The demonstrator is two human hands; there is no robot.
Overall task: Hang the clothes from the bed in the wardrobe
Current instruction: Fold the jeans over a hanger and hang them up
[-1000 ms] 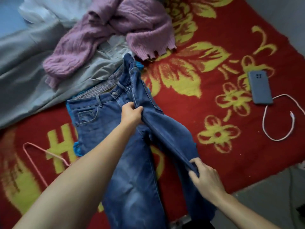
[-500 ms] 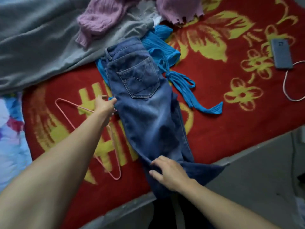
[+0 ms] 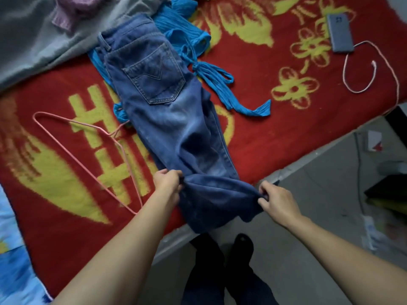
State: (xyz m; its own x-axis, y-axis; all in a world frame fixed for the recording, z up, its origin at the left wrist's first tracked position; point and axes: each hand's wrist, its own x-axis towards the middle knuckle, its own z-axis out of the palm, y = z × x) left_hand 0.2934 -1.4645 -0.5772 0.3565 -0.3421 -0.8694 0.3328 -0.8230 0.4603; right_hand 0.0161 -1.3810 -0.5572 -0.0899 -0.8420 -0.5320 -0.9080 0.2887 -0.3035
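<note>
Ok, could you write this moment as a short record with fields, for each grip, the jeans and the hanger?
left grip: holds the jeans at their left edge
right grip: pinches their right edge
jeans: folded lengthwise, back pocket up
hanger: pink wire, on the red blanket left of the jeans, not held
nearby: phone, white cable

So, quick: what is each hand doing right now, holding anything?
Left hand: closed, gripping the left edge of the folded jeans.
Right hand: closed, pinching the right edge of the same jeans.
</note>
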